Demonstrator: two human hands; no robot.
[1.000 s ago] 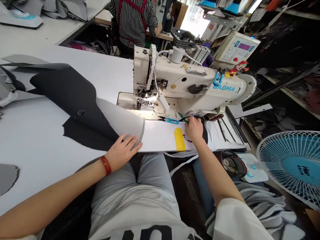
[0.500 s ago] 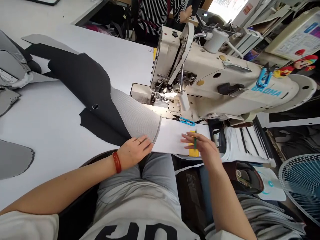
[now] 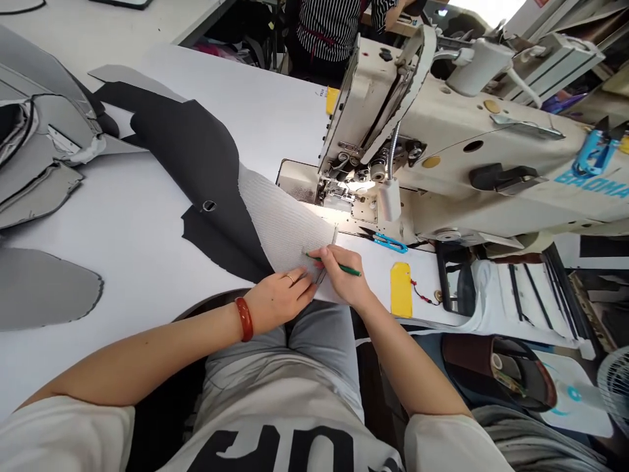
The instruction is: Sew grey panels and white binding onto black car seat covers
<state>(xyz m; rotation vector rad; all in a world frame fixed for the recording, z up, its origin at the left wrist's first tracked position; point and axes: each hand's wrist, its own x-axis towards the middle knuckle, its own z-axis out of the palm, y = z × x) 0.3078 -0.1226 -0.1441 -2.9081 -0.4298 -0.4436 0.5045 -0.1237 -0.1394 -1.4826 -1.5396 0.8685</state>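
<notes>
My right hand (image 3: 346, 272) is closed around a green pencil (image 3: 350, 269), its tip against the light grey ribbed fabric panel (image 3: 280, 213). At the panel's near edge, my left hand (image 3: 282, 295) has its fingers closed over the fabric, close beside the right hand; its thumb is hidden. A dark grey piece with a small slotted hole (image 3: 189, 157) joins the ribbed panel on the left. Just beyond my right hand lie blue-handled thread snips (image 3: 390, 242).
A sewing machine (image 3: 442, 151) stands behind the panel with its lamp lit. Right of my hand lies a yellow tag (image 3: 401, 288) with a red cord. Grey cut pieces (image 3: 46, 288) lie on the left of the white table (image 3: 132, 242). Another person (image 3: 328, 29) is beyond the table.
My right hand has moved left from above the yellow tag onto the panel, bringing the green pencil to the fabric. My left hand stays at the panel's edge. The view has shifted.
</notes>
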